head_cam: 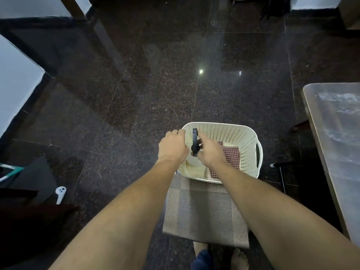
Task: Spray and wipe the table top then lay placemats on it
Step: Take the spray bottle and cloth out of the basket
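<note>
A cream perforated basket [233, 133] stands on the dark floor. My left hand [172, 147] grips its left rim. My right hand [211, 152] is inside the basket, closed around a spray bottle with a black trigger head [194, 139] and a white body. A red-and-white checked cloth [231, 154] lies in the basket's right half. Grey striped placemats [204, 213] lie flat on the floor, their far edge under the basket. The table top [335, 121], shiny and streaked, juts in at the right edge.
Dark speckled granite floor fills the view. A white controller [60, 194] lies on the floor at lower left beside dark furniture. White walls rise at far left. My bare feet [240, 258] show at the bottom.
</note>
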